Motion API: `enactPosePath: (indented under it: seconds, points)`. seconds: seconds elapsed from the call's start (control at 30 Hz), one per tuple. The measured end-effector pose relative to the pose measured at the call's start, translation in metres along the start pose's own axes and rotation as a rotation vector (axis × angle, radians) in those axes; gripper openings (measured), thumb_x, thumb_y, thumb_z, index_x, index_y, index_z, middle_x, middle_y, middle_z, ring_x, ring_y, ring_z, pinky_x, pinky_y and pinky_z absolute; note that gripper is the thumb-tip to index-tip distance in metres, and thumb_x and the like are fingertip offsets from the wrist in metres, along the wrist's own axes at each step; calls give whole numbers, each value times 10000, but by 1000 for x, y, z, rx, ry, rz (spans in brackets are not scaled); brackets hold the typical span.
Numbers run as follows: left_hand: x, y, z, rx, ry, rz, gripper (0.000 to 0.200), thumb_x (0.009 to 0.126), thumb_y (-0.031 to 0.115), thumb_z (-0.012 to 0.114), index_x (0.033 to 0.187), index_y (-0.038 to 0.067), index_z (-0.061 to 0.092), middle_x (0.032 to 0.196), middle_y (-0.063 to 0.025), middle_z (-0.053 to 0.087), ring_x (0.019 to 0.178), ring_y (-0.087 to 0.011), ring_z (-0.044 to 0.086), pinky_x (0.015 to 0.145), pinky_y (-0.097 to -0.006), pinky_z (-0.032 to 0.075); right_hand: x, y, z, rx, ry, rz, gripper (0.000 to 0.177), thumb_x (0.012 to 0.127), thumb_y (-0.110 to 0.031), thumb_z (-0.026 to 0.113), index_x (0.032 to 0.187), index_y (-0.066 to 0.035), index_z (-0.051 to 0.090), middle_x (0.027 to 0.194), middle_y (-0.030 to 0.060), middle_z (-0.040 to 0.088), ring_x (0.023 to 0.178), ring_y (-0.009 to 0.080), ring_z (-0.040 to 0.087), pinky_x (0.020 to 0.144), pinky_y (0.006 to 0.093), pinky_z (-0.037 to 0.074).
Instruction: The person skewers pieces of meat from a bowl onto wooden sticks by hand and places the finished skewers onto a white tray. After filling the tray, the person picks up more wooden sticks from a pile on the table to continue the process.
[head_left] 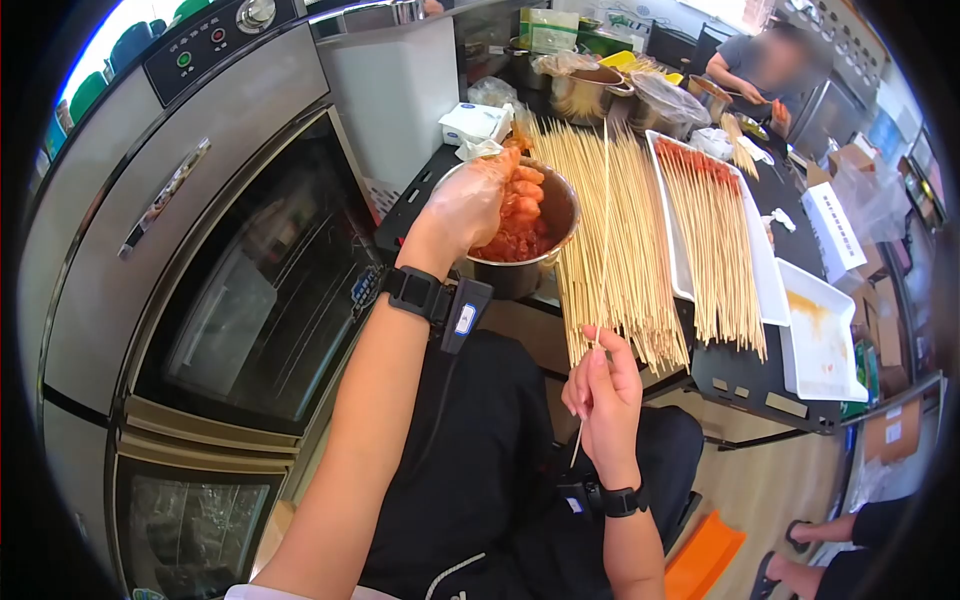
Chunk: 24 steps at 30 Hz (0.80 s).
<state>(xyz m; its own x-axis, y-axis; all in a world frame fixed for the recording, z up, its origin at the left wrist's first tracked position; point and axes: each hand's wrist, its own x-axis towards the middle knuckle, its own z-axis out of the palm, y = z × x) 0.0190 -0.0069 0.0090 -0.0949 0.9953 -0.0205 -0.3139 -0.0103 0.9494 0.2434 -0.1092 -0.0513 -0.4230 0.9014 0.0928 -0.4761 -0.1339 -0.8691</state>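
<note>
My left hand point(478, 200), in a clear plastic glove stained red at the fingers, is over a steel pot point(572, 225) of red, sauced meat pieces point(512, 247). Its fingers are curled, and what they hold, if anything, is hard to make out. Between the thumb and fingers of my right hand point(605, 400) is a thin bamboo skewer point(605, 240), its long shaft pointing away from me. Beyond that hand lies a broad pile of bare skewers point(635, 240). To their right, a white tray point(680, 270) carries skewers with red meat point(700, 165) at their far ends.
An oven point(250, 290) stands close on my left. At the table's right end is a white tray with sauce smears point(815, 335). Pots point(585, 95) and plastic bags stand at the back, where another person point(765, 75) works. An orange stool point(705, 560) is low on the right.
</note>
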Motion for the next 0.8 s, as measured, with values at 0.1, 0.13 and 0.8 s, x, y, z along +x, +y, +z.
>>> enactPosePath:
  seconds: [0.1,0.13,0.8]
  points:
    - [-2,2,0,152,117,15,367,963,270,360,1052,-55,506,878,-146,613,855,-216,609,773,-278,488,1,5,1,-86,36,-20,237,951,-122,378,1142,-9,461,612,-12,425,466,45,348,454,186,335]
    - [0,-1,-1,102,72,41,364,963,279,353,1007,-39,525,928,-140,623,801,-203,604,748,-274,480,2,9,3,-140,39,-71,229,948,-115,385,1132,-8,467,637,-11,439,469,44,357,457,186,342]
    - [10,-9,-14,-333,-239,204,359,944,218,402,1159,-68,420,1141,-200,552,1015,-285,559,773,-309,484,18,-10,31,-100,242,-407,173,972,-175,312,980,-20,388,577,53,467,493,120,455,543,236,398]
